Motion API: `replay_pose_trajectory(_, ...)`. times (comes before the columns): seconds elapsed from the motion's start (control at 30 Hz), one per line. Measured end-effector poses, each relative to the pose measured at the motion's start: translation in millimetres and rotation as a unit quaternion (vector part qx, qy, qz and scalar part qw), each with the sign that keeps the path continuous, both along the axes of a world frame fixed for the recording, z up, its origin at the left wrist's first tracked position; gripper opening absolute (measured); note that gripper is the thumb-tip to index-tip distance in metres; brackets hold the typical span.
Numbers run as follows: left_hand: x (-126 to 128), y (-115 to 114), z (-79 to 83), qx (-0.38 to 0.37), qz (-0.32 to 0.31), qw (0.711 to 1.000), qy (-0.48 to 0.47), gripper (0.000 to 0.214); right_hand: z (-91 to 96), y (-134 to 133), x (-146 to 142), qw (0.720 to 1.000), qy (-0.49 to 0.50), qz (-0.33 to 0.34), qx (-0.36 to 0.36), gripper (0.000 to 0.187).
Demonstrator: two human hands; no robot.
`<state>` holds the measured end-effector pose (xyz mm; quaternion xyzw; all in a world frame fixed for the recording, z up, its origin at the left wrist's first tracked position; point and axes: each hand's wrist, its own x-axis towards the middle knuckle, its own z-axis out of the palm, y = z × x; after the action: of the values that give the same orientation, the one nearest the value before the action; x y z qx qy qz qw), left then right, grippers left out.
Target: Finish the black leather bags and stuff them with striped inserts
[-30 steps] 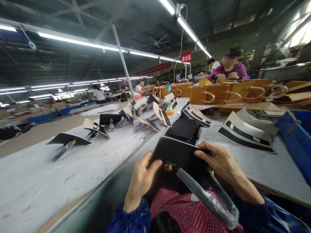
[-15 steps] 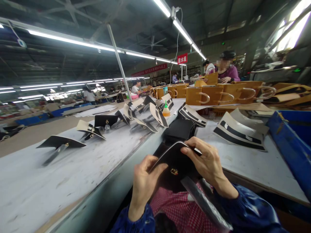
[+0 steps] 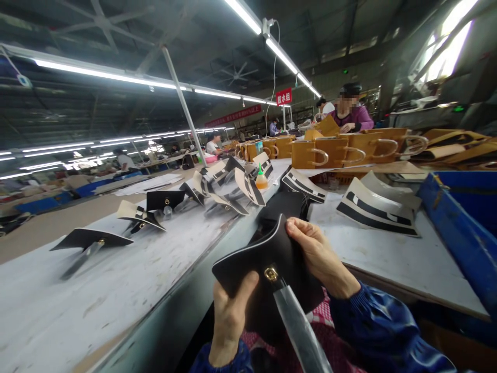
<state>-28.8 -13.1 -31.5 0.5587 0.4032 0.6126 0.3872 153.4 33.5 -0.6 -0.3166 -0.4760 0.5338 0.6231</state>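
1 btl (image 3: 261, 182) beyond held blk panel (image 3: 289, 264)

Hands (image 3: 233, 311) have room over the left tabletop (image 3: 101, 303); black panels (image 3: 79, 238) obstruct beyond.

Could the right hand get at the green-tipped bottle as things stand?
Probably not: the right hand's grip is taken up by the panel's edge, and the bottle stands farther off, on the table beyond it.
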Motion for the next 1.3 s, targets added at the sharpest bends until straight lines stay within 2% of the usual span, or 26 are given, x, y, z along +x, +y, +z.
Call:
replay_pose_trajectory(0.07,2.9,1.2,-1.4,0.026,0.066,0.997,0.01,0.024,0.7,-5.5,-1.0,0.996,-0.059,-0.049,0.056,0.045)
replay_pose_trajectory(0.13,6.9,2.6,-3.6,0.05,0.104,0.993,0.018,0.022,2.2,-12.0,-2.6,0.975,-0.126,-0.128,0.132,0.044)
replay_pose_trajectory(0.23,11.8,3.3,-6.8,0.077,0.117,0.99,0.022,0.019,6.1,-22.0,-5.9,0.929,-0.194,-0.236,0.208,0.042)
replay_pose_trajectory(0.3,13.0,3.2,-8.0,0.083,0.11,0.99,0.019,0.019,9.4,-28.0,-7.5,0.909,-0.218,-0.265,0.236,0.04)
replay_pose_trajectory(0.57,11.7,1.7,-4.9,0.074,0.042,0.996,0.027,0.022,14.6,-43.5,-6.4,0.877,-0.275,-0.286,0.272,0.043)
replay_pose_trajectory(0.8,11.2,3.1,-14.3,0.112,0.062,0.99,0.06,0.026,13.6,-48.9,-10.1,0.857,-0.286,-0.312,0.294,0.03)
replay_pose_trajectory(0.97,9.6,4.9,-23.3,0.112,0.072,0.99,0.055,0.028,14.0,-50.2,-10.1,0.852,-0.285,-0.324,0.296,0.035)
replay_pose_trajectory(1.03,2.2,7.2,-30.2,0.11,0.063,0.99,0.063,0.029,15.4,-51.2,-9.2,0.849,-0.286,-0.325,0.302,0.037)
replay_pose_trajectory(1.13,-14.1,13.3,-49.3,0.109,0.07,0.989,0.076,0.027,17.7,-52.7,-7.2,0.845,-0.288,-0.32,0.316,0.038)
replay_pose_trajectory(1.23,-25.3,20.4,-72.6,0.112,0.112,0.982,0.102,0.024,18.7,-53.7,-4.8,0.842,-0.296,-0.316,0.323,0.038)
replay_pose_trajectory(1.3,-25.1,23.6,-82.7,0.115,0.153,0.976,0.104,0.023,19.1,-54.2,-3.7,0.836,-0.304,-0.315,0.33,0.038)
